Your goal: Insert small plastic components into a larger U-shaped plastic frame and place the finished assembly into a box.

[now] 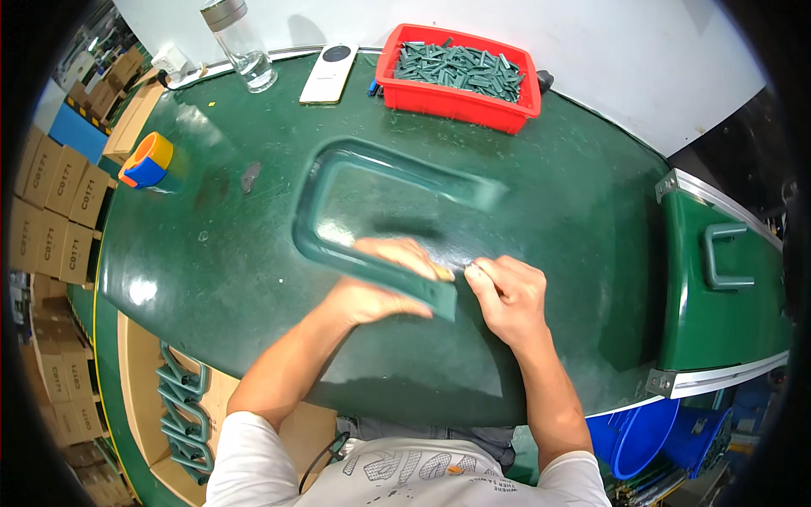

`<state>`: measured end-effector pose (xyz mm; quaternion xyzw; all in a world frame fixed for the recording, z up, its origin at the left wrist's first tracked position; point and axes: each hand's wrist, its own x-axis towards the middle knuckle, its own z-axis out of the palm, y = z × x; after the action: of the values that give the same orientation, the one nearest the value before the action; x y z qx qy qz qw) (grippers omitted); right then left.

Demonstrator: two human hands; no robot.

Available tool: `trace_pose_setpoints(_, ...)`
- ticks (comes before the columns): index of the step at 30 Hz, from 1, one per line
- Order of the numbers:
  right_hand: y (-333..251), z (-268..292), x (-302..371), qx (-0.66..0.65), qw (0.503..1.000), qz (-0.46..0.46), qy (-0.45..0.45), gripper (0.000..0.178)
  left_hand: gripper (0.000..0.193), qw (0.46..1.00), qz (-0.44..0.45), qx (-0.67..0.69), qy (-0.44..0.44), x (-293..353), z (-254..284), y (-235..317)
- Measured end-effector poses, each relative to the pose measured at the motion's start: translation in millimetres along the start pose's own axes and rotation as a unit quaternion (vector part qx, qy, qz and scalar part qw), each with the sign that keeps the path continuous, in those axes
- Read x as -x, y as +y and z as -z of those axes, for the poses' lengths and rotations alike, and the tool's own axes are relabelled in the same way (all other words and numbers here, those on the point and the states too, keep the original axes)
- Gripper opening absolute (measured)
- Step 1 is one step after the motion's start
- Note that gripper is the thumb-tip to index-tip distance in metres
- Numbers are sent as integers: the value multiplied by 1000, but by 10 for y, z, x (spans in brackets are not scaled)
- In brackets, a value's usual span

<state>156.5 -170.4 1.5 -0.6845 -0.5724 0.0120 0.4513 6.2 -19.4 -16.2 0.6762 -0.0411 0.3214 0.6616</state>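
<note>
A green U-shaped handle (308,198), smeared by motion, is raised above the table. My left hand (365,297) is closed round its nearer arm, close to the end with a hole. A small yellow patch (443,273) shows at the tip of a left finger; I cannot tell whether it is a cover or a separate piece. Just right of that end, my right hand (512,296) is closed in a pinch. Something small and dark seems to stick out between its fingertips, but its kind is hidden. The right hand looks slightly apart from the handle.
On the green table (574,211) stand a red bin (460,100) of small green strips, a phone (329,74), a glass bottle (253,68) and a tape roll (150,160). A carton with several green handles (182,380) sits lower left. A similar handle (714,258) lies right.
</note>
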Motion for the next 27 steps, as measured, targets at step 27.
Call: trace_pose_setpoints(27,-185,216,-33,-311,887,-243,-241,36,43,996,8,77,33,70,77,-88)
